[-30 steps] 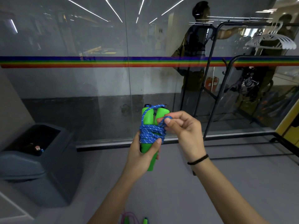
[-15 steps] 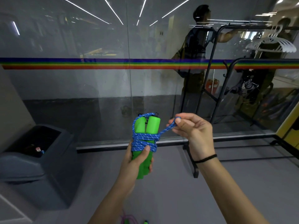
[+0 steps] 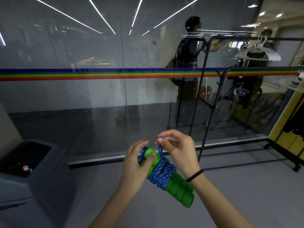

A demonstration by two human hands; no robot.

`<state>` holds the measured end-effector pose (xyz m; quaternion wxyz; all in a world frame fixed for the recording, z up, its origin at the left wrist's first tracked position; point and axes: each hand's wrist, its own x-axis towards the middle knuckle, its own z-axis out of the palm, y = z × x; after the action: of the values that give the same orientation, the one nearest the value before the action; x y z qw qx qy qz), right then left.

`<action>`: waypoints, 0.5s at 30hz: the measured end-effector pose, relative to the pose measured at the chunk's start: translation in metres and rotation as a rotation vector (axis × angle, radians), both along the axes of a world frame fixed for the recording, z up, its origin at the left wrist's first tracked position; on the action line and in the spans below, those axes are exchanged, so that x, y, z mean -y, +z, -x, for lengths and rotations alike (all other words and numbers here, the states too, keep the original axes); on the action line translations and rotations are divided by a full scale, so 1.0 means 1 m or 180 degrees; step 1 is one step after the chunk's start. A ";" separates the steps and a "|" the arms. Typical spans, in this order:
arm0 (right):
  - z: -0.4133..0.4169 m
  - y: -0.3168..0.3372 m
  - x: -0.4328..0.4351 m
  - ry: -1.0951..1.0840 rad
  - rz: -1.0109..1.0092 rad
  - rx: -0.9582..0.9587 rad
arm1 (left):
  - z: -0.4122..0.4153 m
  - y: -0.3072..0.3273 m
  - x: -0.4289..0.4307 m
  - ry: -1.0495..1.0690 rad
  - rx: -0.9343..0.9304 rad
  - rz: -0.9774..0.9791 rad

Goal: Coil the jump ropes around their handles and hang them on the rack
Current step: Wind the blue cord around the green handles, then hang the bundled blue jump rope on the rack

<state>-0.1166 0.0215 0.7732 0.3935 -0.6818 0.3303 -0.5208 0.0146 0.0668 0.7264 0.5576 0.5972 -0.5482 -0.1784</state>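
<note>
A jump rope with two green foam handles (image 3: 178, 189) lies tilted between my hands, its blue speckled cord (image 3: 162, 174) wound many times around the handles' middle. My left hand (image 3: 136, 167) grips the upper ends of the handles, thumb pressed on the green foam. My right hand (image 3: 178, 150) pinches a short loop of the blue cord just above the bundle. A black metal rack (image 3: 203, 129) stands to the right, its top bar running off the right edge.
A glass wall with a rainbow stripe (image 3: 98, 74) is straight ahead, reflecting a person and the rack. A dark grey bin (image 3: 34, 178) sits at the lower left. White hangers (image 3: 258, 54) hang on the reflected rack bar. A yellow panel (image 3: 289, 125) stands at the right.
The bundle has tipped from upright to slanting down to the right. My left hand moved up to the handles' top ends, and my right hand came closer, holding the cord loop above them.
</note>
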 end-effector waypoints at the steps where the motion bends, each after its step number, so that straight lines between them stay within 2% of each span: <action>1: 0.000 0.000 0.001 -0.0045 0.0062 -0.0060 | 0.002 0.005 0.003 -0.0120 0.0046 0.0119; 8: 0.018 0.003 0.031 -0.0302 0.0132 -0.0239 | 0.015 0.021 0.055 -0.0535 0.0129 0.0394; 15: 0.066 -0.002 0.113 -0.0681 0.0076 -0.0436 | 0.053 0.013 0.150 -0.0684 0.0210 0.0509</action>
<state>-0.1822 -0.0912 0.7708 0.3041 -0.6813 0.4211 -0.5158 -0.0386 -0.0831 0.7392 0.5628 0.4943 -0.6396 -0.1730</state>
